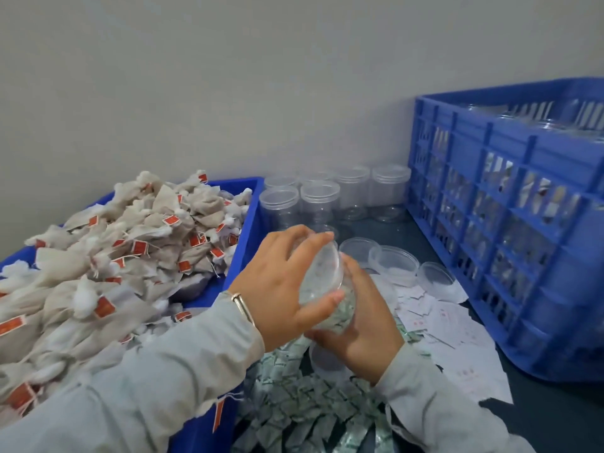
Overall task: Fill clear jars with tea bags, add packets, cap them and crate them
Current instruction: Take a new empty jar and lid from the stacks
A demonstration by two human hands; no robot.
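Both hands point(287, 282) seemingly round jar point(327, 289)

**Soft, even light; blurred hands, bent edges**

You get flat, diffuse light with only faint shadows on the grey wall point(228, 76). Your hands and the clear jar point(322, 282) are motion-smeared. The blue crate point(510, 197) bows from wide-angle distortion, and faint glints show on the empty jars point(353, 194).

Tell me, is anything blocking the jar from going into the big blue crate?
Nothing visible lies between them. Both hands, left and right, hold the jar above the table; loose lids and paper slips lie low beneath the path to the open-topped crate.
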